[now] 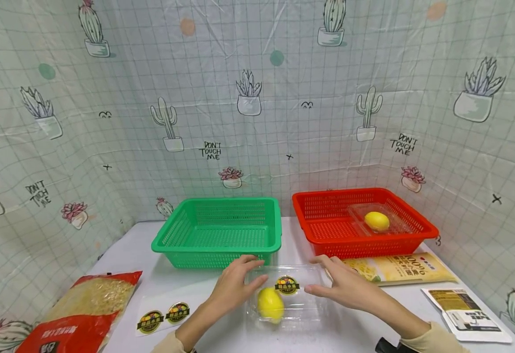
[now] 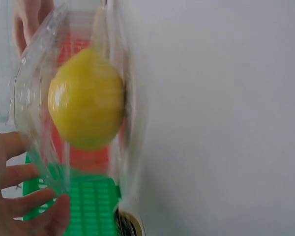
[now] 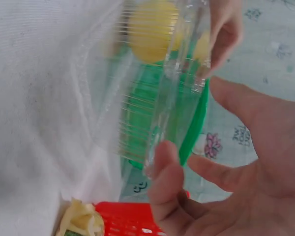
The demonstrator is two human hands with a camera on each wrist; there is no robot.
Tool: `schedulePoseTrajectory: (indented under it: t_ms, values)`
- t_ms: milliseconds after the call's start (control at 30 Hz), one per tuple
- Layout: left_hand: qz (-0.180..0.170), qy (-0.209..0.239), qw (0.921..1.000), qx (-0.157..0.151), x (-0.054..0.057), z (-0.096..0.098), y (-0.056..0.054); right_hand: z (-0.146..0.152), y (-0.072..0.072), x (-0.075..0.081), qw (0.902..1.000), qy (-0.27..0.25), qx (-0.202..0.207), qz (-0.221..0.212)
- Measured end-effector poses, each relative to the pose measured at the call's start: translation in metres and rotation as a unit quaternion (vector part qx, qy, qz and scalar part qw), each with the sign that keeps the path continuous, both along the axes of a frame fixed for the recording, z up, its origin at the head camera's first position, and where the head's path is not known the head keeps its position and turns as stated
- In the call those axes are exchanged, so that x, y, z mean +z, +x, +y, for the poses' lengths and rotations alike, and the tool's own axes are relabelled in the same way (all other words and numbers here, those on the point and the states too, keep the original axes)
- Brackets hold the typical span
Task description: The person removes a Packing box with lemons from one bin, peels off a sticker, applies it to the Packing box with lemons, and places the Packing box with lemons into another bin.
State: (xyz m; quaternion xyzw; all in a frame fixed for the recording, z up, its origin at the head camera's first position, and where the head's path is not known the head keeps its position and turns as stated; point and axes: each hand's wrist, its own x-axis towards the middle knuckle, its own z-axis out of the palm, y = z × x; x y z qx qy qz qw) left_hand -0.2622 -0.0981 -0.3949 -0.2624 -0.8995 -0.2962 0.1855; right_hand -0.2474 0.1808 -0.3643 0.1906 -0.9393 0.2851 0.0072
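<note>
A clear plastic fruit box [image 1: 301, 309] with a lemon [image 1: 271, 303] inside sits low over the white table. A black round sticker [image 1: 287, 285] with a fruit picture is on its lid. My left hand [image 1: 237, 283] holds the box's left end, thumb over the lid and fingers towards the back edge; in the left wrist view its fingers [image 2: 27, 201] lie spread along the plastic. My right hand [image 1: 343, 284] holds the opposite end, its curled fingers [image 3: 167, 169] at the box's corner and its thumb close to the lid.
Behind stand a green basket [image 1: 222, 259] and a red basket [image 1: 367, 247], the red one holding another clear box with a lemon [image 1: 377, 221]. A red-and-clear food bag [image 1: 81, 306] and a sticker sheet [image 1: 144, 300] lie left; a yellow packet [image 1: 404, 268] and a white-and-gold pouch [image 1: 464, 314] right.
</note>
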Motion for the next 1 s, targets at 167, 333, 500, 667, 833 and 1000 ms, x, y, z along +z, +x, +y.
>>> schedulePoseTrajectory:
  t_ms: [167,333,500,667,833,1000]
  values:
    - [-0.071,0.039,0.9967,-0.002,-0.001,-0.017,0.000,0.012,0.012,0.003,0.9967,-0.002,0.038,-0.072]
    - [-0.126,0.046,0.9908,-0.012,-0.004,-0.026,-0.002,0.017,0.020,-0.003,0.9921,-0.005,0.077,-0.099]
    - [-0.157,0.062,0.9853,-0.029,-0.007,-0.028,-0.005,0.016,0.021,-0.006,0.9939,0.011,0.090,-0.062]
    - [-0.180,0.094,0.9769,-0.065,-0.004,-0.027,-0.008,0.015,0.020,-0.004,0.9945,0.019,0.089,-0.052]
    - [-0.195,0.109,0.9718,-0.075,-0.003,-0.027,-0.009,0.016,0.019,-0.004,0.9943,0.017,0.091,-0.052]
    - [-0.214,0.110,0.9675,-0.077,-0.005,-0.028,-0.008,0.016,0.020,-0.008,0.9942,0.018,0.094,-0.048]
